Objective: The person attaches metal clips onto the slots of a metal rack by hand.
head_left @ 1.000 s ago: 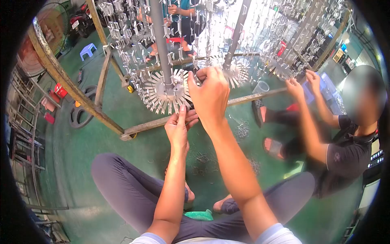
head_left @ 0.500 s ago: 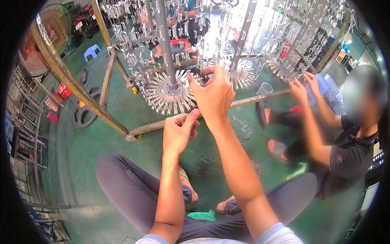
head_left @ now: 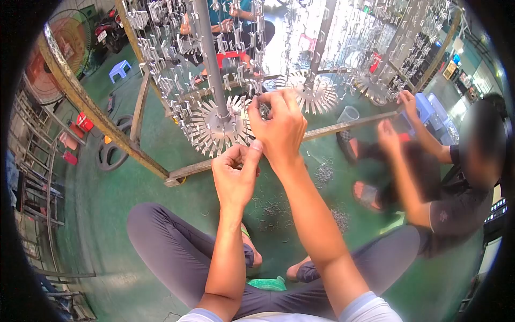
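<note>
My right hand (head_left: pixel 279 126) is raised at the right edge of a slotted metal disc (head_left: pixel 210 126), its thumb and fingers curled together near the hanging strands. Whatever they pinch is too small to make out. Just below and to the left, my left hand (head_left: pixel 236 174) is closed, thumb pressed toward the curled fingers; its contents are hidden. The disc sits low on an upright grey pole (head_left: pixel 209 59). Around that pole hang strands of small bent metal pieces (head_left: pixel 163 80).
A rusty metal frame (head_left: pixel 86 102) surrounds the strands, its low bar (head_left: pixel 343 126) crossing ahead. Small metal pieces (head_left: pixel 324 173) lie scattered on the green floor. A co-worker (head_left: pixel 456 209) sits at right, hands at another strand; another person (head_left: pixel 247 32) sits behind. A blue stool (head_left: pixel 119 71) stands left.
The view has shifted slightly, and the disc and strands sit a little further left. My hands keep nearly the same pose. The co-worker's nearer hand has moved down, away from the strands.
</note>
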The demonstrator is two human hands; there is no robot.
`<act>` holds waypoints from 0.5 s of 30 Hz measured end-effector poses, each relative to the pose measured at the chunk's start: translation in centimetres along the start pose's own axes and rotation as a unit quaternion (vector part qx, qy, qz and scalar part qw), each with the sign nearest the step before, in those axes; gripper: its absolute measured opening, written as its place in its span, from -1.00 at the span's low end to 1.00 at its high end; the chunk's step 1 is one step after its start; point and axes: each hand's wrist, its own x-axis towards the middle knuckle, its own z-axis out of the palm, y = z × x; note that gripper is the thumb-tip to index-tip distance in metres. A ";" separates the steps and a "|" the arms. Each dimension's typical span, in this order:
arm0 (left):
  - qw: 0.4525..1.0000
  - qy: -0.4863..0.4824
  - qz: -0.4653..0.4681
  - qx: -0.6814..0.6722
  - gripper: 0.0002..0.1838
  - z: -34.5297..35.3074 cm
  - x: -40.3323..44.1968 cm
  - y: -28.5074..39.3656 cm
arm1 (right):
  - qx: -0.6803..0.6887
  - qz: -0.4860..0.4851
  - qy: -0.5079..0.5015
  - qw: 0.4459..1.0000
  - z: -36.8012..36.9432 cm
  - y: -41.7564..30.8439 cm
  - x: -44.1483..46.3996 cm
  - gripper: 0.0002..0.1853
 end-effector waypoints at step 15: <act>0.981 0.165 0.091 -0.053 -0.79 0.0 0.1 1.6 | 0.133 0.024 -0.090 0.987 -2.4 -2.1 -1.2 -0.87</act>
